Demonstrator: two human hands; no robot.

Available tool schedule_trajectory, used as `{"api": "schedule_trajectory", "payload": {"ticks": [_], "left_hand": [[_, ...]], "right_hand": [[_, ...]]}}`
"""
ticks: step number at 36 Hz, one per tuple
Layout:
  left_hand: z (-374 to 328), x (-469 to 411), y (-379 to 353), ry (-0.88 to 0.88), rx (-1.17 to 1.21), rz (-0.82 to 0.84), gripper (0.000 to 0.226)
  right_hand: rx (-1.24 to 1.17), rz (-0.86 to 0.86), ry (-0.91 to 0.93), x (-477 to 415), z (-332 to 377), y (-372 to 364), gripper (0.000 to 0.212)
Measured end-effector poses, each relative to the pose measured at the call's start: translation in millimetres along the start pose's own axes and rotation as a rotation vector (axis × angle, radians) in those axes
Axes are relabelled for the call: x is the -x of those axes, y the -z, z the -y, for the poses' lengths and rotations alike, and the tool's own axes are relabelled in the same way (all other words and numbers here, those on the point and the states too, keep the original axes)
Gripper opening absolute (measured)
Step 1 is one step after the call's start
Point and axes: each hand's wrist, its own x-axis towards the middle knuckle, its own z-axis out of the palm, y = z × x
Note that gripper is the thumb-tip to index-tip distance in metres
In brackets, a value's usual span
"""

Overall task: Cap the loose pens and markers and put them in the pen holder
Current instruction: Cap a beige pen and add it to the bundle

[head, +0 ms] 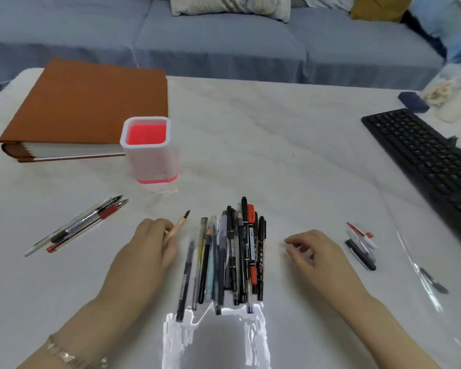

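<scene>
Our left hand [149,249] pinches an uncapped peach pen [177,225] beside the pile [232,257], while our right hand [312,251], loosely curled and empty, hangs near the loose caps [361,246], likely seeking one.

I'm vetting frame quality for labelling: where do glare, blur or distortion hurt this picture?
Head view: white glare streaks the table below the pen pile, reaching some pen ends; the pen holder looks overexposed inside; the keyboard bows from wide-angle distortion; the right hand looks slightly soft.
</scene>
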Motion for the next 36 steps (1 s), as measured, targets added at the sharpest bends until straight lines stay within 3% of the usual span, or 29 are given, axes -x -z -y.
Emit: {"api": "schedule_trajectory", "payload": {"ticks": [6,12,17,21,24,31,36], "left_hand": [[-40.8,4.7,-9.5,-0.171,0.1,0.042,0.008],[-47.6,4.6,-18.3,-0.189,0.11,0.074,0.009],[-45.6,7.8,-20.6,-0.158,0.11,0.139,0.009],[-41.6,10.1,-18.3,-0.099,0.157,0.164,0.011],[-38.3,11.8,-16.0,-0.063,0.192,0.169,0.012],[-33.0,15.7,-13.7,0.001,0.284,0.156,0.012],[-30.0,19.3,-11.2,0.018,0.312,0.164,0.011]], "right_hand": [[0.163,-0.13,-0.203,-5.7,-48.7,38.2,0.021],[0.342,-0.122,-0.378,-9.7,-74.0,48.9,0.021],[0.262,-0.135,-0.385,-11.8,-73.4,43.1,0.022],[0.066,-0.165,-0.405,-16.0,-73.4,39.6,0.017],[-0.086,-0.144,-0.411,-19.7,-64.8,39.5,0.026],[-0.084,0.03,-0.448,-33.7,-47.8,36.9,0.022],[-0.1,0.052,-0.491,-37.4,-45.7,33.0,0.021]]}}
